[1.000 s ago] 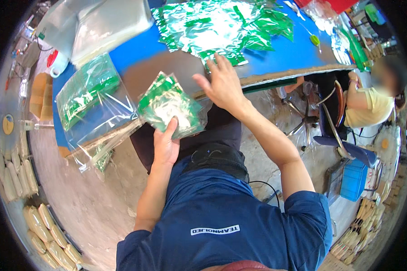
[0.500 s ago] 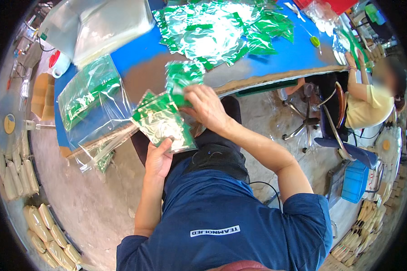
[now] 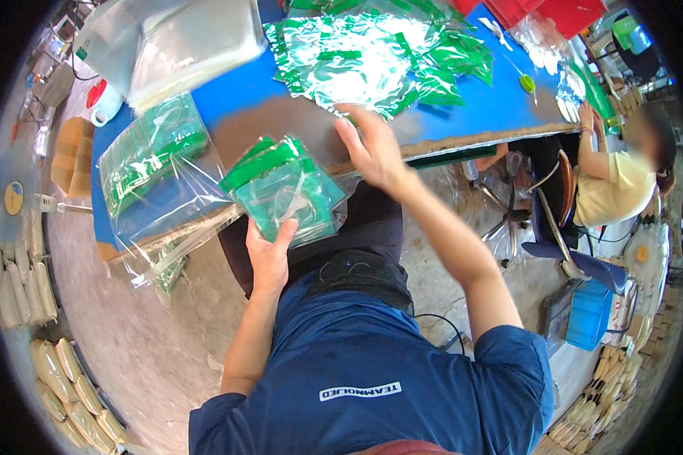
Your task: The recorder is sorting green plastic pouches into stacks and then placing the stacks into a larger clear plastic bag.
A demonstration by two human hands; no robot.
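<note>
A small stack of flat green packets [image 3: 290, 199] with clear fronts rests in my left hand [image 3: 269, 256], fanned slightly at the top. The thumb presses on the uppermost packet, where a pale shape shows through the plastic. My right hand [image 3: 376, 152] is empty, fingers apart, above the table's near edge. Just beyond its fingertips lies a broad, shiny pile of similar green packets [image 3: 357, 64]. Left of the held stack, a large clear bag [image 3: 159, 205] with rows of green packets [image 3: 153, 148] inside lies on the table, its mouth hanging over the edge.
Clear plastic sheets or bags [image 3: 197, 61] are stacked at the far left of the blue table [image 3: 474, 114]. Beside them stand a white mug [image 3: 108, 106] and a cardboard box [image 3: 73, 158]. At right sits a co-worker [image 3: 615, 186], near a blue crate [image 3: 589, 315].
My right hand has let go of a green packet beside the held stack and moved away, up and right toward the pile. The stack stays in my left hand, tilted differently.
</note>
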